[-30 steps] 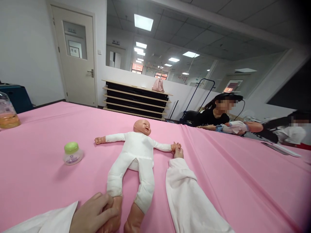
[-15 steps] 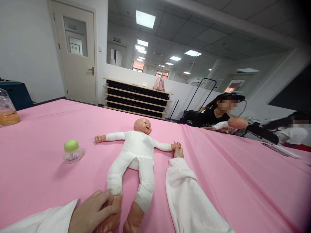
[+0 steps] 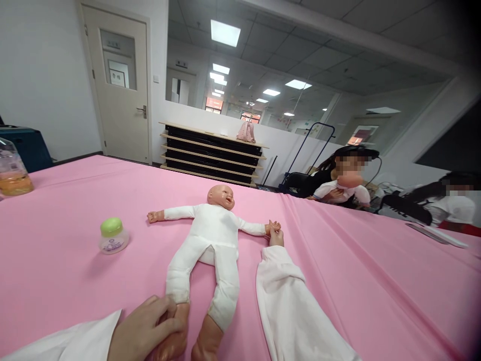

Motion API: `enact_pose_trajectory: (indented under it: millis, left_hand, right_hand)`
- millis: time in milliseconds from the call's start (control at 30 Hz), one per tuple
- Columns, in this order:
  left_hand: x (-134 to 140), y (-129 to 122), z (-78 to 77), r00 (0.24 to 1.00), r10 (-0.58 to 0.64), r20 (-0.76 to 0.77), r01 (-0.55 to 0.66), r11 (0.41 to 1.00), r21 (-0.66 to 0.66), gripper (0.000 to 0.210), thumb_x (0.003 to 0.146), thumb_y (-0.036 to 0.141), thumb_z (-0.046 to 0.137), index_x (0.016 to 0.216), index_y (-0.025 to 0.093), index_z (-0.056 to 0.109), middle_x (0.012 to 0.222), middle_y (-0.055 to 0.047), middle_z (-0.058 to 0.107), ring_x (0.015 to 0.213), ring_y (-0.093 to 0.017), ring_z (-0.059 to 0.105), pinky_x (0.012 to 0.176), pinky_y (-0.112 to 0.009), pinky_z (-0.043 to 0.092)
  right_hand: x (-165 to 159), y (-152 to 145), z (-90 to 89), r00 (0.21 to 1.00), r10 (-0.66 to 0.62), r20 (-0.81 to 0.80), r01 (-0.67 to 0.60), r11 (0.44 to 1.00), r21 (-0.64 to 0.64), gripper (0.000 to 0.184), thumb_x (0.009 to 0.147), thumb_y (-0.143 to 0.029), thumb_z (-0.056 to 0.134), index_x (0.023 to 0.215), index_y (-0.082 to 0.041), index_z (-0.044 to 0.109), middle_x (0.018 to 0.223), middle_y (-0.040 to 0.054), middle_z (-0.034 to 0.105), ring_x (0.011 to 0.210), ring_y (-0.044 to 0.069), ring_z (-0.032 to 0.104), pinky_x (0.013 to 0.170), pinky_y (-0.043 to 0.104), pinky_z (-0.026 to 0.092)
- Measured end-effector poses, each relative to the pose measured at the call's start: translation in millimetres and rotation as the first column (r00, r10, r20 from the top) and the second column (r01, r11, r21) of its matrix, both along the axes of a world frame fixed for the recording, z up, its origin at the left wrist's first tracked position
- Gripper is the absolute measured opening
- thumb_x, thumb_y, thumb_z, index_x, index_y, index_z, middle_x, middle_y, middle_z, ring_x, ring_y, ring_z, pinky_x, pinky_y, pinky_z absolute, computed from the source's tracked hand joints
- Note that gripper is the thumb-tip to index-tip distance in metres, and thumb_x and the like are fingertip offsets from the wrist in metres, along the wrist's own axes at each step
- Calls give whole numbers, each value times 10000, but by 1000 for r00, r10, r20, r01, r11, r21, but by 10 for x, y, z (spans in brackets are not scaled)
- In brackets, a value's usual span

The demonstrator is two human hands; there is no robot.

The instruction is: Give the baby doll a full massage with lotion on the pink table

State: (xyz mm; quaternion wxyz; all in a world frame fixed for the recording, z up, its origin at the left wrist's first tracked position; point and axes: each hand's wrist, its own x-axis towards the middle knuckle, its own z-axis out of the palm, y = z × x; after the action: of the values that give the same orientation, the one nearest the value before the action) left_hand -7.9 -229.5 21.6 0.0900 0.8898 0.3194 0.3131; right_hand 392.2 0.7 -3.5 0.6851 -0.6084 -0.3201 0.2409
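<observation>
Doll point(image 3: 215, 228) lies face up on the pink cloth point(image 3: 93, 190), head to the far side, feet near, arms spread left and right. Left hand point(image 3: 141, 328): fingers curled, partly closed round the doll's left-side foot point(image 3: 181, 331). Right hand point(image 3: 277, 238): fingertips drawn almost together, pinching the doll's right-side hand point(image 3: 269, 228).

The step in hand appears to be a two-point hold. Apply light, equal pressure at both points. Support the foot from beneath instead of pressing on its top. Guide the small hand along the line of its outstretched arm, without twisting. Leave space between the left hand and the jar point(image 3: 113, 239), which stands upright to the left of the doll.

Limits of view: the lower edge cuts off both feet. How far the left fingers reach beneath the foot is hidden. The right palm cannot be seen. The bottle point(image 3: 15, 176), far left, is cropped.
</observation>
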Motion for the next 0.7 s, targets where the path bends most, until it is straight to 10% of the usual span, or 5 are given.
enact_pose_trajectory:
  millis: [700]
  left_hand:
    - [-19,-12,4,1000,8,-11,-8,998,-58,292,704,293,600,990,246,561,904,-43,523,763,-174,484,653,-282,431]
  right_hand:
    - [-26,-28,-10,999,14,29,-14,1000,-15,506,648,-465,534,1055,-182,433,1304,117,472,1118,243,530,637,307,570]
